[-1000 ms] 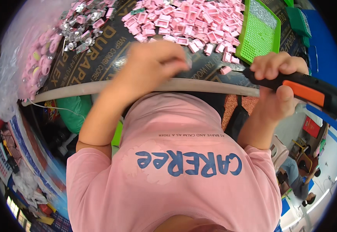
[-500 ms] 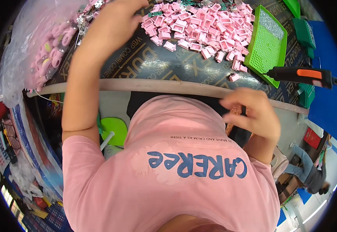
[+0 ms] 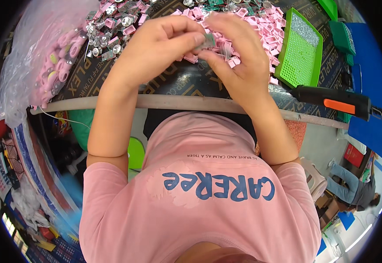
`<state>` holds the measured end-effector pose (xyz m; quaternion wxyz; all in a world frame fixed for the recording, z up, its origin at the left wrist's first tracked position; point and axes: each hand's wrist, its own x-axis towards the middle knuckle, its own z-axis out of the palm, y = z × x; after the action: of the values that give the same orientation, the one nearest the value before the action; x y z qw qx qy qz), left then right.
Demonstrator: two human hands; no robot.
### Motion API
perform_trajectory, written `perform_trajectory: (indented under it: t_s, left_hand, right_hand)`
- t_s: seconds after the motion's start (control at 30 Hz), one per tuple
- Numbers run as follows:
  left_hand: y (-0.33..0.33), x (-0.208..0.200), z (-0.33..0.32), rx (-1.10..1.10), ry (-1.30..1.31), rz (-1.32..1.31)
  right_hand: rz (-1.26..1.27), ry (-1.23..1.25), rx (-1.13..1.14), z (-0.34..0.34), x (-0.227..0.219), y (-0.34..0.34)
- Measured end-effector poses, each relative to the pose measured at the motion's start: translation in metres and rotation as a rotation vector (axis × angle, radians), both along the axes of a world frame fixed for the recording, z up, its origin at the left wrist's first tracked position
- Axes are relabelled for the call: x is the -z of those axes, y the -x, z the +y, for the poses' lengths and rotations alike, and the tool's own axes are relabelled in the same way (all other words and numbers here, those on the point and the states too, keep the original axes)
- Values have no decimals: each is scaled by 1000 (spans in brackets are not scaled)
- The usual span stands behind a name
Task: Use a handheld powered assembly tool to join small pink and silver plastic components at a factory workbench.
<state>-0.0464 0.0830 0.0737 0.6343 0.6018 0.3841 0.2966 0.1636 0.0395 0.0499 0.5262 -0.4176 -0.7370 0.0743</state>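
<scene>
Over the pile of pink plastic housings [image 3: 274,33], my left hand [image 3: 162,46] is closed, its thumb and index finger pinching a small green circuit board [image 3: 209,41]. My right hand [image 3: 241,59] faces it from the other side. Its fingers are curved and apart, slightly blurred, with the thumb tip close to the board. I cannot tell whether that thumb touches it. Pink housings show through the gap between the right thumb and fingers. Left of my left hand lies a heap of green boards with round silvery parts [image 3: 112,33], mixed with some pink pieces.
A green perforated tray [image 3: 298,61] holding small silvery parts stands on the right. A black-and-orange screwdriver-like tool [image 3: 335,100] hangs near the table's edge [image 3: 191,102]. A clear plastic bag of pink items [image 3: 57,65] lies left. Far right, another person [image 3: 353,188] bends over.
My right hand has risen from beside my body to the pile. My left hand has come back from the far edge toward the middle, with the circuit board now visible in its fingers.
</scene>
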Motion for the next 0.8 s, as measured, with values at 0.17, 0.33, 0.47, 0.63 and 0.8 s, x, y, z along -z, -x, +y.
perform_trajectory:
  t_s: [0.17,0.33,0.47,0.63,0.8]
  left_hand:
    - [14,3,-1,71,100,159]
    - [43,46,30,-162,-750,775]
    - [38,64,35,-96,-841,743]
    - [35,60,29,-103,-834,712]
    - [3,14,-16,-301,-538,531]
  right_hand:
    - [244,529,-172,-31,20,-15]
    - [193,789,-167,-48,31,-34]
    - [545,1109,-294,-53,33,-42]
    - [940,1149,-512,-56,36,-48]
    - [887,1148,-454,-63,33,-55]
